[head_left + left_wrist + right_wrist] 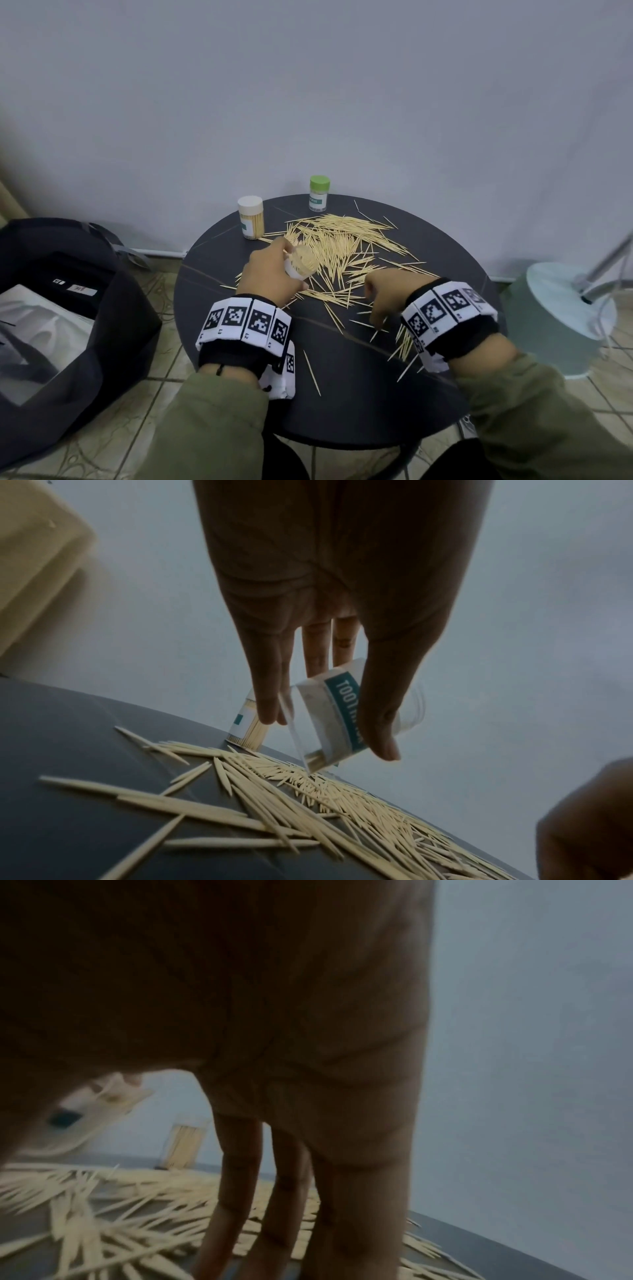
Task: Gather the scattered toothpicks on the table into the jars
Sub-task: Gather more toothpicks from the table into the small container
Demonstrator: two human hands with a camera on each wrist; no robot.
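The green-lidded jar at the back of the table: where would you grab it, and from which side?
Probably around the clear body, below the lid, so the lid can still be taken off. The green-lidded jar stands upright and alone near the far edge of the table. Come from the front or above: the wall is close behind it and the toothpicks lie in front.

The round table top [342, 394] is matte charcoal black with faint pale veins. The scattered thin wooden toothpicks [342, 246] are pale straw yellow. One clear plastic jar [251, 217] has a cream-white lid and a white label with a teal patch; another clear plastic jar [319, 193] has a light green lid. The fabric wristbands [245, 320] are black, carrying white squares printed with black blocky codes. The sleeves [212, 428] are olive green.
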